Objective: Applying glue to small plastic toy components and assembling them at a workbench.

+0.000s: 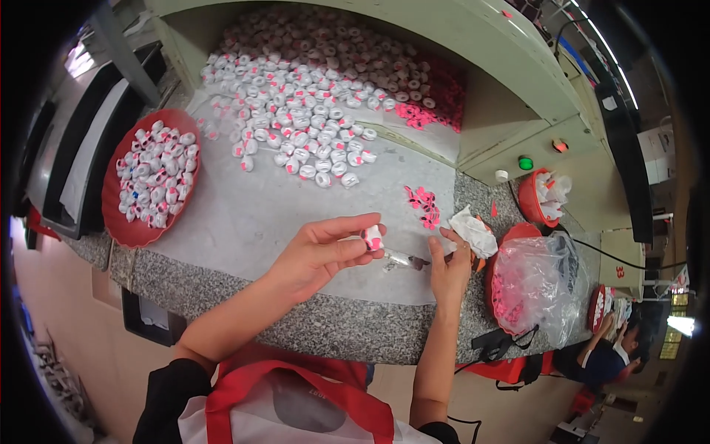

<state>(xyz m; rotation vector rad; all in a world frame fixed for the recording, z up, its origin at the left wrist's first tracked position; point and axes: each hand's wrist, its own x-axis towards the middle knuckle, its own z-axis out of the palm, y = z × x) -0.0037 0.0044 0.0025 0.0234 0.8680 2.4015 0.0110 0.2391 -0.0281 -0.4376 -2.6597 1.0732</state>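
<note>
My left hand (pixel 318 255) is closed round a small rounded white piece with a pink patch (pixel 373 237), held up between thumb and fingers over the paper-covered bench. To its right, my right hand (pixel 450 270) has its thumb and fingers apart, the fingertips at the edge of a crumpled white cloth (pixel 474 232). Between the hands a slim metal tool (pixel 404 258) lies on the paper; its exact kind is unclear. Just beyond is a small cluster of flat pink pieces with dark marks (pixel 423 206).
Many similar white pieces (pixel 310 133) are heaped under the pale green hood (pixel 510 70). A red basin (pixel 122 229) of them sits at left. At right are a red bowl with a plastic bag (pixel 543 274) and a red cup (pixel 543 211). A person (pixel 606 355) works farther right.
</note>
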